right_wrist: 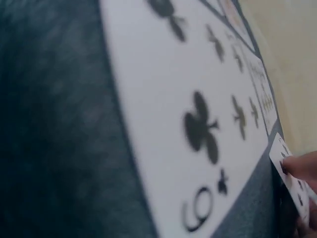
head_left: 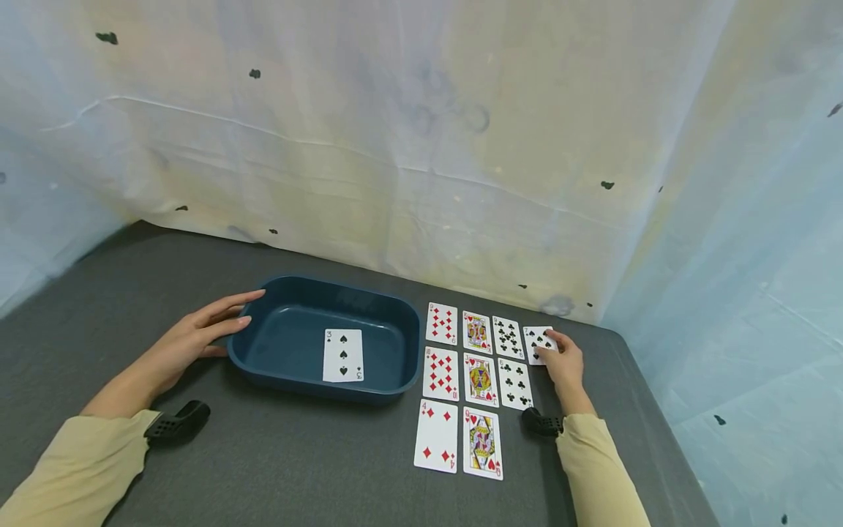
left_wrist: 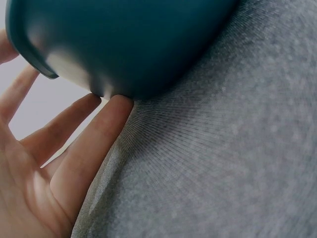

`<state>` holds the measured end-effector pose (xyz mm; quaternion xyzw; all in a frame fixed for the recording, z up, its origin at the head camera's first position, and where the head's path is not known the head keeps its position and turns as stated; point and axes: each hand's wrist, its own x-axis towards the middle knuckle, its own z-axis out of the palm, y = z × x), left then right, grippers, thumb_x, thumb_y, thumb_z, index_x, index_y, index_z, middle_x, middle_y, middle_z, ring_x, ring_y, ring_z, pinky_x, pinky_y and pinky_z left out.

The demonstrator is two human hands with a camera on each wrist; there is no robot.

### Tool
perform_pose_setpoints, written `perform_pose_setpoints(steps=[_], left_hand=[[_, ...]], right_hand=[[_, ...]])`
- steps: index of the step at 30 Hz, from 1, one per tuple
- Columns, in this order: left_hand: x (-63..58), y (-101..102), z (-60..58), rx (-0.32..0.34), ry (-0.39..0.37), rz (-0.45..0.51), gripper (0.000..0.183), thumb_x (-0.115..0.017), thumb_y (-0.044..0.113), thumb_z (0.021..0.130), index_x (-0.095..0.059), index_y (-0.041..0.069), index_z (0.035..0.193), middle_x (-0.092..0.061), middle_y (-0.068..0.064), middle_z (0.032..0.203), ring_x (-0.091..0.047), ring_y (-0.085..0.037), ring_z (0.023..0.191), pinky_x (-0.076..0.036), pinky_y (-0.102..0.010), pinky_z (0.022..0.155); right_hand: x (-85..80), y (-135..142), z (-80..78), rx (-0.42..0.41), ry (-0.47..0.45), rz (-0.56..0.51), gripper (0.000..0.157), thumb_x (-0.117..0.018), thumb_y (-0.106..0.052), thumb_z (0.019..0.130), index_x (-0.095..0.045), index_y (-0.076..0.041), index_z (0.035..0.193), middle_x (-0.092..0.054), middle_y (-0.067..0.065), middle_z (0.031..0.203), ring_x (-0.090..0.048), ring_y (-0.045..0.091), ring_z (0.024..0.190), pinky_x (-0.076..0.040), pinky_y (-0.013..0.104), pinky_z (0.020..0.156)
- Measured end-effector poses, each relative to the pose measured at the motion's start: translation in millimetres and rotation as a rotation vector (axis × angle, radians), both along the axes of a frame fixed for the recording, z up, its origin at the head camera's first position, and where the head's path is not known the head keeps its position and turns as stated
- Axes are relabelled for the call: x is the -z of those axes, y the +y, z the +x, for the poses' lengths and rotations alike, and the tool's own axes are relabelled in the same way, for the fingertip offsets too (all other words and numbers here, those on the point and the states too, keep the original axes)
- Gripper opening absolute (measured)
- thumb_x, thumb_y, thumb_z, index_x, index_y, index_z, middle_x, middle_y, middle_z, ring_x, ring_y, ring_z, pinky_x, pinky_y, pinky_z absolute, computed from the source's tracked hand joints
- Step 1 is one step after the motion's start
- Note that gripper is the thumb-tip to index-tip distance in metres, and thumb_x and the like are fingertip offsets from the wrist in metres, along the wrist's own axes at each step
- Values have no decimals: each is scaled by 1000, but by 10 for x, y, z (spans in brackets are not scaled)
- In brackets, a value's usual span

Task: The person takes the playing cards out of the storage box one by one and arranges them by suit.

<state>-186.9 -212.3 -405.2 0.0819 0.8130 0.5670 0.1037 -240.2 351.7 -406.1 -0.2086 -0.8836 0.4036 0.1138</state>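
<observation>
My left hand (head_left: 191, 333) touches the left end of a dark blue tub (head_left: 408, 351), fingers stretched out along its rim and wall. Seen from the left wrist, extended fingertips (left_wrist: 119, 106) meet the tub's outer side. Inside the tub, a three of spades (head_left: 343, 355) lies face up. At the far right of the card rows, my right hand (head_left: 565, 362) pinches a spade playing card (head_left: 536, 340) between thumb and fingers. Its printed face also shows in the right wrist view. Just left of that hand lies the six of clubs (head_left: 515, 383), large in the right wrist view.
Face-up cards form columns right of the tub: diamonds (head_left: 436, 435) nearest it, then heart court cards (head_left: 483, 443), then clubs (head_left: 508, 337). A grey cloth-covered table (head_left: 296, 468) lies beneath. Pale sheeting (head_left: 395, 146) hangs behind and at both sides.
</observation>
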Motion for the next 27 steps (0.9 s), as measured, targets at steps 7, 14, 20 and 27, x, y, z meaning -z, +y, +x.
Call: perform_pose_setpoints(steps=[7, 14, 20, 27], left_hand=[[-2, 11, -3, -1, 0, -2, 61, -46, 41, 101, -21, 25, 154, -11, -25, 157, -20, -49, 136, -37, -72, 89], [8, 21, -8, -7, -5, -7, 62, -46, 42, 100, -21, 24, 154, -12, -26, 156, -21, -49, 136, -38, -71, 89], [15, 12, -5, -7, -7, -1, 62, -46, 43, 100, -21, 25, 154, -13, -26, 156, -23, -49, 135, -40, -69, 89], [19, 12, -2, -6, -10, 0, 62, -46, 42, 100, -20, 24, 154, -14, -26, 156, -24, -49, 135, -40, -68, 89]], right_hand=[[-40, -47, 22, 23, -90, 139, 46, -63, -15, 86, -56, 1, 128, -45, 28, 139, -37, 46, 129, -28, 57, 107], [-78, -145, 47, 46, -71, 128, 45, -63, -17, 86, -58, 1, 127, -47, 28, 137, -36, 48, 128, -24, 59, 108], [-90, -301, 32, -1, -27, 82, 44, -63, -21, 89, -58, 0, 127, -48, 27, 136, -44, 41, 126, -39, 54, 101], [-129, -525, 19, -45, 24, 19, 43, -63, -28, 91, -61, -3, 126, -47, 23, 139, -41, 37, 130, -36, 52, 105]])
